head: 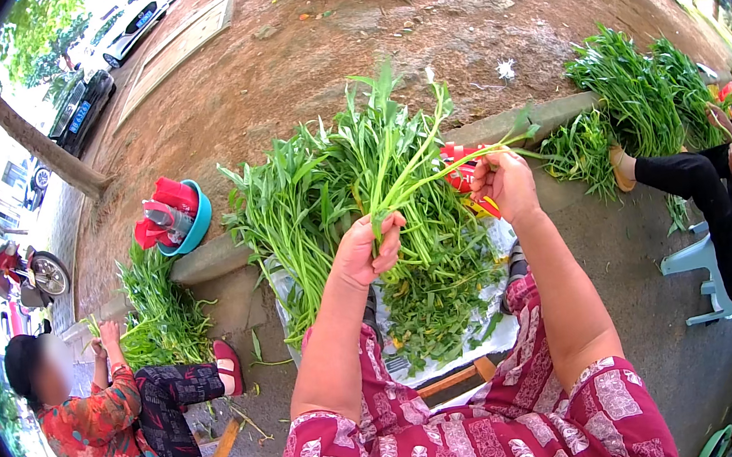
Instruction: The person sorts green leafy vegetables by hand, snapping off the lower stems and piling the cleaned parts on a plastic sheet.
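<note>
My left hand is closed around the lower ends of several leafy green stems, which look like water spinach and fan upward. At the right, my right hand pinches one stem of the bunch between thumb and fingers. Below both hands lies a large heap of the same greens, its long stalks pointing away from me. Nearer my knees, shorter leafy pieces are spread over a pale plastic sheet. Part of a red and yellow package shows behind my right hand.
At the left, a seated person handles greens beside another pile. A turquoise basin with red bags stands by the stone curb. To the right, another person sits on a light blue plastic stool near more greens.
</note>
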`<state>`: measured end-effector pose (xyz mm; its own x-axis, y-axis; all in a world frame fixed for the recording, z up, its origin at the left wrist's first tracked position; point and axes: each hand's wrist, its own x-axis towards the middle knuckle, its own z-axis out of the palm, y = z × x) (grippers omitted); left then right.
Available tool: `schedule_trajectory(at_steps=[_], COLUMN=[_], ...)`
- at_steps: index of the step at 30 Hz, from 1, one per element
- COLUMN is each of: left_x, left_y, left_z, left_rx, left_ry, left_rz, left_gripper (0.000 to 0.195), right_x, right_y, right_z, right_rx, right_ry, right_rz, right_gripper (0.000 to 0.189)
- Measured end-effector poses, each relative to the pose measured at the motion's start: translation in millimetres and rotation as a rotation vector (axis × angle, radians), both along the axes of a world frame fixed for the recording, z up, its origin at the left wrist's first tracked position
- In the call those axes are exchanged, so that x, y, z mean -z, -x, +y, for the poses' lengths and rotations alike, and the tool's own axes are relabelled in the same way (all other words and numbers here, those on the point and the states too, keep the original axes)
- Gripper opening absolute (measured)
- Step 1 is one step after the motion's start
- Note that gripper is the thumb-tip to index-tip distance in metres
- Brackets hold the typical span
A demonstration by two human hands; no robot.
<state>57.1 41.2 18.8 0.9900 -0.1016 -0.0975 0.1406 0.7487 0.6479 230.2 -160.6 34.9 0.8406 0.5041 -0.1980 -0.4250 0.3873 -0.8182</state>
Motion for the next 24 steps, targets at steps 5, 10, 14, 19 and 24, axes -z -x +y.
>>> schedule_trajectory(at_steps=[5,10,14,19,24], left_x=[0,-1,-2,-1,-3], left_y=[0,5,6,7,6], left_z=[1,11,16,18,13], left_rx=[-0.034,-0.082,-0.112,-0.102,-0.088], left_ry=[0.018,0.038,0.051,0.049,0.038], left_rz=[-0.013,-0.050,-0.073,-0.084,-0.057], left_gripper=[0.020,0.023,0.023,0.024,0.024], right_x=[4,-8,-11,2,21], right_y=[-26,-16,2,41,55], right_z=[-22,-26,-21,-2,5], right_rx=[0.164,-0.052,-0.249,-0.748,-0.645], right_ry=[-0.175,0.004,0.169,0.535,0.686], right_rz=[0.121,-0.134,-0.224,-0.808,-1.146], right_gripper=[0.012,0.012,0.020,0.029,0.020])
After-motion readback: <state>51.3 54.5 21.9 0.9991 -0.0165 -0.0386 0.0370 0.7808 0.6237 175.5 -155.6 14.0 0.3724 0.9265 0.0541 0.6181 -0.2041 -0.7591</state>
